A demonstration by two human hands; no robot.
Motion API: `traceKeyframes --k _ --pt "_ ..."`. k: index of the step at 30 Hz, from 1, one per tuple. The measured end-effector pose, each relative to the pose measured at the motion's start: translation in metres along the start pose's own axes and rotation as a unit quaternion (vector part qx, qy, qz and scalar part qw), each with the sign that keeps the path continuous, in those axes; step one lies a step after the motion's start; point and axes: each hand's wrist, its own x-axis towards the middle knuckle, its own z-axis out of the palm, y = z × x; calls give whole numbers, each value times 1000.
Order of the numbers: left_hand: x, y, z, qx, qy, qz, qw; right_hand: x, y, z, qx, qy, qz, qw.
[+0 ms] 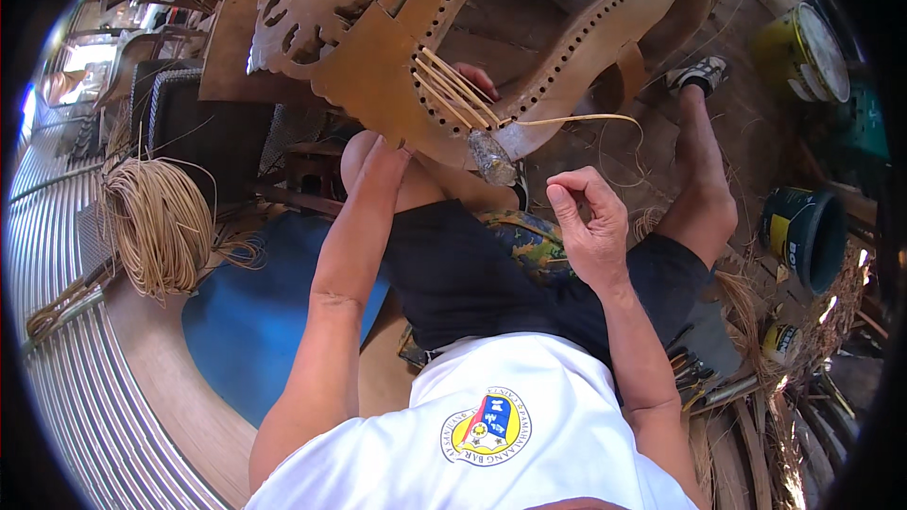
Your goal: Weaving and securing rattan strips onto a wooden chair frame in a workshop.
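Observation:
A brown wooden chair frame (368, 66) with rows of drilled holes leans over my knees. Several pale cane strands (453, 93) run side by side across a corner of its opening. One loose cane strand (576, 119) curves off to the right. A stubby, mottled grey piece (492, 159) stands at the frame's near edge by the holes; its kind is unclear. My left hand (479, 81) reaches behind the frame, and only some fingers show through the opening. My right hand (593, 227) is raised right of the grey piece, thumb and curled fingers pinched together. Anything between them is hidden.
A big coil of cane (159, 222) hangs at the left beside corrugated metal sheeting (85, 397). A blue sheet (250, 321) lies below it. On the right are a yellow bucket (801, 55), a dark open bucket (803, 238) and scattered cane fibres (742, 307).

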Motion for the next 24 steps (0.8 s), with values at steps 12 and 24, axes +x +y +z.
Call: traceKeyframes --k 12,24 --pt "-18 -4 -8 19 -45 142 989 7 -3 0 2 8 -33 999" --pt "-24 5 32 -67 149 -14 986 17 6 -12 19 7 -23 1000"
